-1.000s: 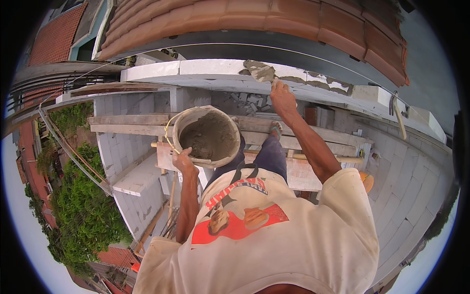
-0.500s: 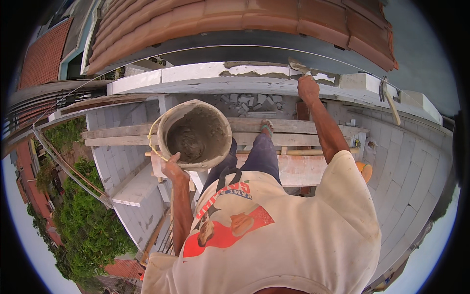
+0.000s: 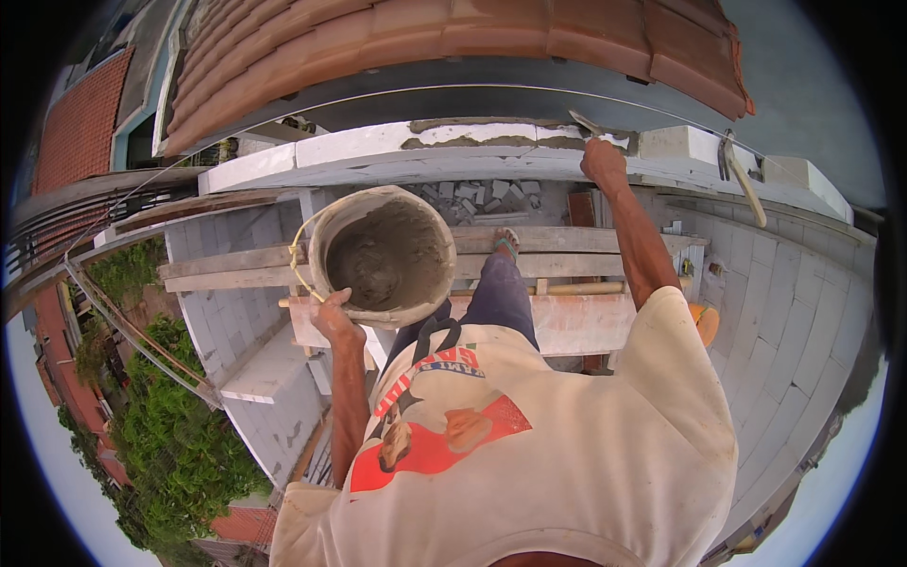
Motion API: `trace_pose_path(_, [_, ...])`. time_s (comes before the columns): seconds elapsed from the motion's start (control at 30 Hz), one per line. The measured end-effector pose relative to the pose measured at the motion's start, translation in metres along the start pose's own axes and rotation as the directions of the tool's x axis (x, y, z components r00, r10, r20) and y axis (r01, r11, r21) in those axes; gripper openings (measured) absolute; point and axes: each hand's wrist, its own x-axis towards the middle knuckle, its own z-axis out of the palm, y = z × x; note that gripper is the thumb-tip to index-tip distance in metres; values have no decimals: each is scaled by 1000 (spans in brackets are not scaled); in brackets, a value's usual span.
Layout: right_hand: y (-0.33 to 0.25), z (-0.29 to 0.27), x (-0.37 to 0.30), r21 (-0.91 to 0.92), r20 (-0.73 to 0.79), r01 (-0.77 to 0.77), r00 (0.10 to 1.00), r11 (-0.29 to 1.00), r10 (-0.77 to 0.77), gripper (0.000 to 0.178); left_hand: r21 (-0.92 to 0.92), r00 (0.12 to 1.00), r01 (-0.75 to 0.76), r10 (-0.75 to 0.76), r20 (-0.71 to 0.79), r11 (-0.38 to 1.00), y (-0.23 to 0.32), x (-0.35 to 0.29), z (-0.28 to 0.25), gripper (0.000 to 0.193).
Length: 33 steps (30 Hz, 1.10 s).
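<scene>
My left hand (image 3: 338,317) grips the near rim of a bucket (image 3: 436,300) tilted toward me, with wet grey mortar (image 3: 375,257) inside. A yellowish handle (image 3: 295,253) hangs at the bucket's left side. My right hand (image 3: 605,163) is closed round a trowel (image 3: 586,122), its handle mostly hidden by the fingers. The blade stands at an angle over the top of a white block wall (image 3: 354,151). Two uneven strips of mortar (image 3: 472,143) lie along the block tops, left of the trowel.
A hammer-like tool with a pale handle (image 3: 747,189) hangs over the wall at the right. A taut string (image 3: 453,87) runs above the blocks. Wooden planks (image 3: 557,242) cross below me, and block rubble (image 3: 491,196) lies beyond. Roof tiles (image 3: 406,47) rise past the wall.
The trowel has turned so its blade shows narrower and more edge-on, and my right hand has shifted slightly right. Mortar now covers more beside the right-hand block. The bucket stays in my left hand.
</scene>
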Motion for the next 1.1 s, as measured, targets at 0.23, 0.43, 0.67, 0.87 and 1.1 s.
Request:
trace_pose_path(0.23, [-69, -15, -156, 478, -217, 553, 827, 682, -518, 33, -68, 999, -7, 9, 31, 998, 0, -8, 14, 40])
trace_pose_path(0.43, [-179, -29, -218, 290, -66, 708, 686, 644, -724, 25, -76, 984, -69, 80, 160, 995, 3, 1, 23, 39])
trace_pose_path(0.67, [-251, -3, -197, 180, -196, 728, 685, 661, -701, 20, -177, 949, -87, 136, 285, 980, 25, 2, 27, 44])
trace_pose_path(0.87, [-246, -20, -227, 66, -70, 857, 515, 511, -854, 21, -240, 919, -149, 224, 325, 959, 32, 16, 19, 45])
trace_pose_path(1.1, [-249, -48, -212, 501, 213, 731, 416, 464, -884, 28, -323, 890, -164, 281, 359, 932, 23, 30, 9, 45])
